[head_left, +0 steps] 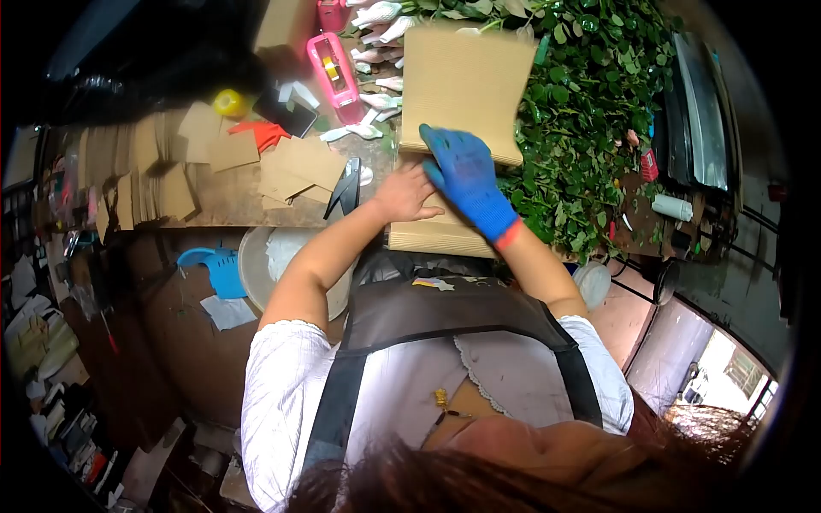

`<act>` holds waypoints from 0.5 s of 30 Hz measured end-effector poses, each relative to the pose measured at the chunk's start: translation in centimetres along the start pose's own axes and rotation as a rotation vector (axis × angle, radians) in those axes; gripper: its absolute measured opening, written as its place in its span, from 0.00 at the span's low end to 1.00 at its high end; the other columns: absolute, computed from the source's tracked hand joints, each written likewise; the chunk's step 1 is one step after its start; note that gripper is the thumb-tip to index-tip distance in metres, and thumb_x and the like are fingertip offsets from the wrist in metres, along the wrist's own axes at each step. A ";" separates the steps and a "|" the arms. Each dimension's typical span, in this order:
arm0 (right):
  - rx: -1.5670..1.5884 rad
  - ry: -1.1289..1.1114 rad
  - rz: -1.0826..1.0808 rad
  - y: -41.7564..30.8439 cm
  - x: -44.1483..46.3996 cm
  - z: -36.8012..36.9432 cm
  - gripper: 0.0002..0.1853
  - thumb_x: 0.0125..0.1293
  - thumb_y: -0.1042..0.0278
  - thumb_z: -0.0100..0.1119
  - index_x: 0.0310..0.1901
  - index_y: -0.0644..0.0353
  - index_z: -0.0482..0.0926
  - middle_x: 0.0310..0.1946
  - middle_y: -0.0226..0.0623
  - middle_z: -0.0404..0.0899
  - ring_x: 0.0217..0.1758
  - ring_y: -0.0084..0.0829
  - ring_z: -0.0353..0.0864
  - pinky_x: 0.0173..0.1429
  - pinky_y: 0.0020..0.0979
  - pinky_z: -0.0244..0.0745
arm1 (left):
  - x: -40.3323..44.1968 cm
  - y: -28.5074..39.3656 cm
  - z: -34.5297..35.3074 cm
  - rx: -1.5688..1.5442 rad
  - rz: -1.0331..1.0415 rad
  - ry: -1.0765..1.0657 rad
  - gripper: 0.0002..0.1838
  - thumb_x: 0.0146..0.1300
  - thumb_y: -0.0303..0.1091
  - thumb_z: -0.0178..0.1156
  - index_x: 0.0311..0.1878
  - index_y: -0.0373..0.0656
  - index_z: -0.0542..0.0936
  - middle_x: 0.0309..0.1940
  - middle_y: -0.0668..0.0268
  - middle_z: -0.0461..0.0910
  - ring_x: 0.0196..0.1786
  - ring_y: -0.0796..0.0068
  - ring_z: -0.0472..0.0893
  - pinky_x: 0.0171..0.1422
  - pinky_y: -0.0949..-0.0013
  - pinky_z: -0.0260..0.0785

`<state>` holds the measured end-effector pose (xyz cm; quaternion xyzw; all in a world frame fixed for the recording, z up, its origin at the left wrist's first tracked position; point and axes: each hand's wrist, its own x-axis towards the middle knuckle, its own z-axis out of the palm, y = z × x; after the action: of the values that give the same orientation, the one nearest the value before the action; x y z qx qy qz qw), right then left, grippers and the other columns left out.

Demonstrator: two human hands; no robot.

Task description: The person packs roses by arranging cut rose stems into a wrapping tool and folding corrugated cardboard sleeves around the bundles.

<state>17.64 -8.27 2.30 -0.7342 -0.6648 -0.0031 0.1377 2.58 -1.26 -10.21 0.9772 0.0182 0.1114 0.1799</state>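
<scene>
A sheet of tan corrugated cardboard (462, 85) stretches away from me over the table, its far part blurred. My right hand (466, 175), in a blue glove with a red-orange cuff, rests at the near edge of this sheet, thumb apart from the fingers. My left hand (408, 195), bare, lies flat just left of the glove with its fingers spread, their tips close to the cardboard. Nearer my apron (428, 312) is another ribbed cardboard piece (440, 239). White-wrapped flower heads (380, 56) lie left of the sheet, and leafy green stems (581, 111) to its right.
Black-handled scissors (345, 190), loose cardboard pieces (299, 167), a pink tape dispenser (335, 77), a red cloth-like item (261, 134) and a yellow tape roll (229, 103) are on the left of the table. Below the edge are a blue plastic item (224, 272) and a round pale container (252, 265).
</scene>
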 end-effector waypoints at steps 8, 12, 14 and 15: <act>0.241 -0.177 -0.205 -1.7 5.3 -1.1 0.23 0.64 0.58 0.64 0.61 0.50 0.78 0.46 0.41 0.84 0.50 0.46 0.83 0.54 0.45 0.78 | -0.8 -0.6 2.3 -0.133 -0.085 -0.111 0.38 0.64 0.65 0.56 0.66 0.45 0.76 0.67 0.58 0.75 0.70 0.56 0.71 0.76 0.49 0.58; 0.465 -0.184 -0.406 -8.2 6.8 5.7 0.30 0.63 0.51 0.65 0.65 0.52 0.75 0.51 0.44 0.83 0.52 0.48 0.82 0.57 0.45 0.77 | -0.4 -1.5 4.5 -0.082 0.075 0.155 0.39 0.65 0.62 0.56 0.74 0.49 0.68 0.73 0.58 0.69 0.74 0.54 0.68 0.78 0.46 0.56; 0.261 -0.304 -0.249 -11.4 8.3 9.0 0.32 0.63 0.49 0.65 0.66 0.53 0.73 0.50 0.46 0.83 0.51 0.49 0.82 0.56 0.45 0.77 | -0.1 -1.4 5.1 -0.005 0.071 0.168 0.39 0.65 0.61 0.56 0.75 0.50 0.67 0.73 0.58 0.68 0.74 0.54 0.68 0.78 0.46 0.57; 0.175 -0.386 -0.197 -12.2 8.8 11.2 0.32 0.63 0.49 0.65 0.66 0.53 0.73 0.49 0.47 0.83 0.50 0.49 0.82 0.55 0.46 0.77 | -0.2 -1.6 5.4 0.032 0.071 0.179 0.39 0.65 0.61 0.56 0.75 0.50 0.67 0.74 0.58 0.68 0.74 0.54 0.68 0.78 0.46 0.57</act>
<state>4.76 3.60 -4.39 -0.6382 -0.7449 0.1814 0.0701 3.63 -1.68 -15.69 0.9662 0.0014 0.2042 0.1576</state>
